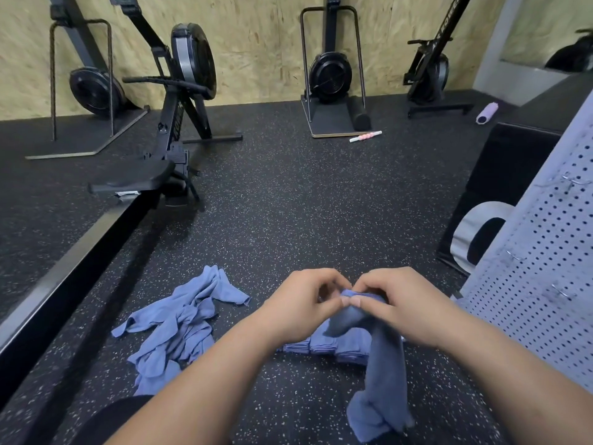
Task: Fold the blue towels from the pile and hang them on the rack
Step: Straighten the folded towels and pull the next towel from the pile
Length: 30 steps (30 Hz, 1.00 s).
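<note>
Four rowing machines (192,59) are counted. One hanging towel (382,374), one loose pile (173,329) and perhaps three folded stacks (324,343) are noted. Two foam rollers (359,114) are seen.

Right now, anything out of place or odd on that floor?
Nothing damaged or spilled. Two strays lie on the floor: a pink-and-white massage stick by the far board, a lilac roller near the black box. The crumpled towel pile is just unfolded work; left hand and right hand pinch one towel.

Soft matt cloth towel (382,364); speckled, seemingly rubber floor (288,203); rough chipboard wall (256,43).
</note>
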### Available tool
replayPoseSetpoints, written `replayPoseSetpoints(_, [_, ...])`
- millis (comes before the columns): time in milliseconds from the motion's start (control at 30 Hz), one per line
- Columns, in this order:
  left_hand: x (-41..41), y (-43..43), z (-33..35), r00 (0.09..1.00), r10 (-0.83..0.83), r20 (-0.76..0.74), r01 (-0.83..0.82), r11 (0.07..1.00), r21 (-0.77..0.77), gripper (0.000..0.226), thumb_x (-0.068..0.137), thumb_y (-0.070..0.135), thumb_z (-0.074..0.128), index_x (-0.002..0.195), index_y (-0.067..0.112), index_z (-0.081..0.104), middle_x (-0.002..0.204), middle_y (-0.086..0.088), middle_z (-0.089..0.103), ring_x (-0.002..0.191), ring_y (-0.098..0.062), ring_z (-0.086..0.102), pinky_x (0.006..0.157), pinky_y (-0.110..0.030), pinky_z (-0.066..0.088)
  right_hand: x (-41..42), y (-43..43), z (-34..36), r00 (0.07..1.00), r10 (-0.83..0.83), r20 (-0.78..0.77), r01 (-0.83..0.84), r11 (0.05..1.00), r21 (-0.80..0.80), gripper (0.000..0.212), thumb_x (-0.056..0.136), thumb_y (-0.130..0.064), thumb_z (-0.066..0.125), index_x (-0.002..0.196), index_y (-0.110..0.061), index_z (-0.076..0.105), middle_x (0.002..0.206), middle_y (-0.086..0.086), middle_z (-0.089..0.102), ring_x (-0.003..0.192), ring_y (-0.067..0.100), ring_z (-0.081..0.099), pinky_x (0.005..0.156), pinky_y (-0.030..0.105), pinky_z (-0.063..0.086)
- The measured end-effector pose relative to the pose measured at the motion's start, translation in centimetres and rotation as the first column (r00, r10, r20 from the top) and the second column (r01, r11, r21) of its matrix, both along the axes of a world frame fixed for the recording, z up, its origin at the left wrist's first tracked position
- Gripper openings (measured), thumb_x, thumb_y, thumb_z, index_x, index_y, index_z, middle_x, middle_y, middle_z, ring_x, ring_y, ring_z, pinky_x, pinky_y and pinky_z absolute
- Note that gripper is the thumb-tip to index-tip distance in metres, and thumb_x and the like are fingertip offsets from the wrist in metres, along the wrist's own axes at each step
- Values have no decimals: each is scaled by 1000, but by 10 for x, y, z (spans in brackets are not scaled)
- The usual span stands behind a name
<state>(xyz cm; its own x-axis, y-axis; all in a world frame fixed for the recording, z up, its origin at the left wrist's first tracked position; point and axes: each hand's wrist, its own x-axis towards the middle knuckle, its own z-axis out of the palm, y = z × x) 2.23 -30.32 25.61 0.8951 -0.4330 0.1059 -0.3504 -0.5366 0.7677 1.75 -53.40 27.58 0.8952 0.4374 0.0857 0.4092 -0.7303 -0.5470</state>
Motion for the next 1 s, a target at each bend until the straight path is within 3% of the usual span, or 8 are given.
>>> replayPoseSetpoints(167, [4,-5,-1,997,36,65,-36,999,-3,15,92,40,80,94,31,70,94,9,69,88,-8,65,83,-36,55,3,-10,-1,995,-101,17,101,995,-9,9,94,-47,71,89,-39,73,76,-21,67,74,2,60,67,25,48])
replayPoseSetpoints(300, [3,-12,1,999,22,-40,-27,989,-143,17,90,30,85,90,24,69,80,11,70,70,-4,61,70,-28,53,-2,-11,1,996,-91,8,91,996,-2,8,95,-44,72,90,-37,73,73,-22,65,70,3,59,61,20,42])
replayPoseSetpoints(433, [7,-10,0,995,44,-86,-57,986,-155,13,89,32,85,92,25,75,70,12,64,64,-7,54,68,-34,51,-5,-13,-1,993,-117,15,117,993,-2,9,94,-47,72,90,-39,73,74,-20,67,72,4,61,64,24,46])
replayPoseSetpoints(600, [5,-6,4,990,139,15,-138,989,-53,12,94,33,80,85,30,73,73,8,70,64,-4,57,70,-31,53,-6,-12,0,993,-109,-37,110,993,39,11,95,-43,73,88,-36,73,71,-17,67,67,4,60,60,21,43])
replayPoseSetpoints(700, [7,0,10,969,238,61,-234,969,-75,12,95,33,78,84,30,73,69,9,68,63,-8,60,66,-29,54,-1,-14,0,990,-104,-94,113,988,104,13,97,-39,74,86,-33,72,68,-11,67,59,3,56,61,27,47])
replayPoseSetpoints(800, [14,15,15,914,375,156,-368,927,-70,15,95,33,77,82,30,71,65,13,63,61,-3,55,59,-18,40,5,-22,4,986,-116,-121,133,981,142,13,98,-40,73,88,-32,74,70,-4,68,58,5,54,62,31,45])
replayPoseSetpoints(900, [23,36,18,817,541,197,-537,840,-80,16,96,35,75,81,31,69,70,17,66,67,-1,60,63,-21,41,7,-33,13,981,-151,-121,167,977,135,12,98,-38,74,87,-32,75,67,-5,68,54,5,53,56,26,43])
replayPoseSetpoints(1000, [31,59,19,698,688,198,-683,723,-106,19,98,34,72,81,27,67,75,15,68,73,-3,62,69,-29,43,10,-48,17,967,-247,-62,251,967,56,12,96,-41,75,84,-36,75,65,-13,66,56,4,56,62,32,47])
